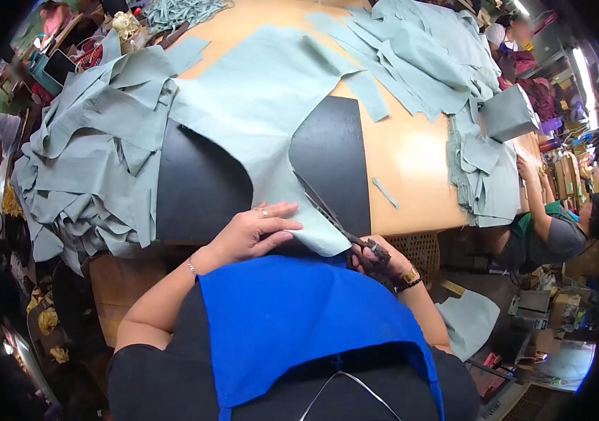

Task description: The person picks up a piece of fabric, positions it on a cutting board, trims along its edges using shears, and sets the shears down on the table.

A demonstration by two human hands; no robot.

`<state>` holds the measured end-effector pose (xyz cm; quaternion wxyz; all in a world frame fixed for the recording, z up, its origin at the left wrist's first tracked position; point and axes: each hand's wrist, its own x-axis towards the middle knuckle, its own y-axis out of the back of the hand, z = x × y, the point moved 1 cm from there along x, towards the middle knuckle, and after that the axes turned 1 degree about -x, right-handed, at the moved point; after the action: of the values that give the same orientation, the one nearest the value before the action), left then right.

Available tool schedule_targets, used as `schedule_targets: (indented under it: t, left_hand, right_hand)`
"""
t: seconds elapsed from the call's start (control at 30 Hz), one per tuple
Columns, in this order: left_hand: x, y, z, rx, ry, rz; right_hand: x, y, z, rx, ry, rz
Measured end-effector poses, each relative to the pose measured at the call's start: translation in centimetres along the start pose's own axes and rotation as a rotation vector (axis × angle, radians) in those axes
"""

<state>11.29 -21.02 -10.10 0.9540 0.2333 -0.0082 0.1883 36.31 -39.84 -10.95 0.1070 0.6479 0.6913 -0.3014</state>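
The right fingers clench the handles of dark scissors, blades against the pale green cloth; the left fingers touch it too, pinching or not I cannot tell. It spreads ahead of them over a black mat. Lettering on a box, behind and right of the right fingers, is too small to read.

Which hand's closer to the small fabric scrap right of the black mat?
Right. Your right hand, holding scissors, is nearside of the scrap; your left hand is farther leftward, at the fabric panel.
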Motion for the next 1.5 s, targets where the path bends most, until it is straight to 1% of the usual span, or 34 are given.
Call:
schedule_targets:
  t: [0.03,0.13,0.17,0.2,0.27,0.33,0.37,0.47,0.5,0.6,0.63,0.73,0.83,0.93,1.13,1.23,1.33,1.5]
  left_hand:
    - [0.1,0.2,0.4,0.122,-0.063,-0.012]
    - [0.9,0.5,0.4,0.211,0.059,0.060]
    - [1.2,0.7,0.1,0.381,-0.044,0.148]
    - [1.5,0.9,0.2,0.541,-0.038,0.160]
    - [1.9,1.5,-0.5,0.745,-0.035,0.175]
    - [2.1,2.3,0.3,0.885,0.049,0.236]
    - [2.0,2.0,-1.6,0.936,0.090,0.241]
    - [1.6,1.6,-1.9,1.014,0.191,0.265]
    - [1.5,1.5,-1.7,1.020,0.238,0.243]
    - [1.6,1.0,-2.1,1.021,0.286,0.262]
    - [1.7,1.1,-2.0,0.984,0.319,0.231]
    - [1.7,0.9,-2.2,1.071,0.252,0.290]
    - [1.9,1.2,-2.4,1.029,0.341,0.235]
    - [1.8,1.0,-2.4,1.002,0.383,0.237]
    - [1.5,0.8,-2.4,1.022,0.380,0.238]
    - [1.4,0.8,-2.5,1.031,0.369,0.246]
    - [1.4,0.8,-2.6,1.032,0.373,0.237]
    - [1.3,0.7,-2.4,1.025,0.376,0.251]
  right_hand:
    - [0.1,-0.2,-0.1,-0.021,-0.015,0.011]
    - [0.3,-0.2,0.0,-0.036,-0.023,0.017]
    - [0.3,-0.3,0.1,-0.028,-0.027,0.030]
    - [0.2,-0.4,0.3,-0.021,-0.030,0.044]
    - [0.4,-0.4,0.9,-0.013,0.011,0.035]
    - [0.4,-0.8,0.9,0.007,0.067,0.039]
    - [0.3,-0.8,0.9,0.018,0.062,0.026]
    - [0.0,-0.4,0.9,0.030,0.047,-0.012]
    - [0.0,-0.1,1.1,0.022,0.040,-0.022]
    - [-0.3,0.1,1.7,0.039,0.042,-0.026]
    - [-0.3,0.0,1.8,0.050,0.051,-0.024]
    - [-0.5,-0.8,1.1,0.033,0.022,0.014]
    - [-0.2,-1.0,0.8,-0.016,0.039,0.021]
    - [0.0,-0.4,1.2,0.021,0.067,-0.061]
    - [0.1,0.5,1.0,-0.085,0.081,-0.094]
    - [0.1,0.4,0.9,-0.078,0.091,-0.079]
    - [0.0,0.7,1.2,-0.093,0.030,-0.053]
    - [-0.4,0.8,1.6,-0.066,0.043,-0.054]
